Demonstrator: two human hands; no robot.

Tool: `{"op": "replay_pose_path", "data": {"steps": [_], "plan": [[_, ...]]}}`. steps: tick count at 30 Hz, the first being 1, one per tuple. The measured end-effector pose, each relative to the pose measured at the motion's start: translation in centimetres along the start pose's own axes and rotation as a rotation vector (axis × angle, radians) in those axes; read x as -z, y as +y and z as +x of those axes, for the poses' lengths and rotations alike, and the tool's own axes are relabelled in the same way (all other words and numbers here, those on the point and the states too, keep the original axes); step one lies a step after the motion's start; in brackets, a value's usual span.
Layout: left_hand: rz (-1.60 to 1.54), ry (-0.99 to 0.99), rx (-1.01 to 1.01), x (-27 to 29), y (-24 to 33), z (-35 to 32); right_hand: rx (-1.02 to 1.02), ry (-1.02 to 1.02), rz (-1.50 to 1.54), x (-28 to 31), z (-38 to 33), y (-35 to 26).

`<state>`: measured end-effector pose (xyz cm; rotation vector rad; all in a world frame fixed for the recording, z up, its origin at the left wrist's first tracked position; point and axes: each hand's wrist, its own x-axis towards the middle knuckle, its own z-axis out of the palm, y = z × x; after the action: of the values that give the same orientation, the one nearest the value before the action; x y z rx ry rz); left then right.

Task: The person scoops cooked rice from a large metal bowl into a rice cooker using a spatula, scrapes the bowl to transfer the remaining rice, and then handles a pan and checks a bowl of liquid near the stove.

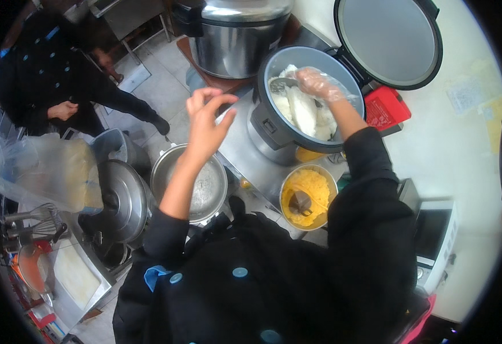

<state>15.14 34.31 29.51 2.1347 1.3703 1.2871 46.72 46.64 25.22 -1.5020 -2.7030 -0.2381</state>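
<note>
My right hand [315, 83], in a clear plastic glove, reaches into a grey-rimmed rice cooker [266, 114] that has its lid [390, 40] raised. White rice [323, 125] fills part of the pot, and a long white piece [304, 112], perhaps a paddle, lies across it. The fingers of this hand are curled beside a rounded grey metal piece [279, 85]; their exact hold is hidden. My left hand [208, 123], bare and holding nothing, hovers left of the cooker with its fingers apart, above an aluminium pot [165, 172].
A bowl of yellow food [314, 182] with a dark utensil stands near me. Behind is a closed steel cooker [239, 46]. At right are a red box [387, 108] and a white microwave [443, 241]. Another person [56, 63] stands at far left, past a plastic bag [39, 169].
</note>
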Motion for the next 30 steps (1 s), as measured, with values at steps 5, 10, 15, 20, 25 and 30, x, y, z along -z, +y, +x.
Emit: {"op": "replay_pose_path", "data": {"steps": [5,10,15,20,25,30], "plan": [[0.139,0.053,0.33,9.7,-6.5,-10.0,-0.469,0.088,0.899,14.0,-4.2,-5.0],[0.003,0.045,0.67,10.9,-9.1,-17.4,-0.103,-0.055,0.001,12.6,-7.3,-7.0],[-0.138,0.068,0.655,8.0,-9.4,-18.2,-0.072,-0.003,0.006,5.0,-7.3,-7.1],[-0.121,0.025,0.474,5.3,-7.5,-14.6,-0.033,-0.082,0.022,4.2,-6.3,-4.8],[0.003,0.075,0.465,7.4,-6.8,-16.4,-0.318,0.062,0.248,14.2,-8.7,-7.0],[0.096,0.066,0.549,8.7,-11.9,-24.4,-0.594,0.307,-0.127,9.5,-13.0,-2.9]]}}
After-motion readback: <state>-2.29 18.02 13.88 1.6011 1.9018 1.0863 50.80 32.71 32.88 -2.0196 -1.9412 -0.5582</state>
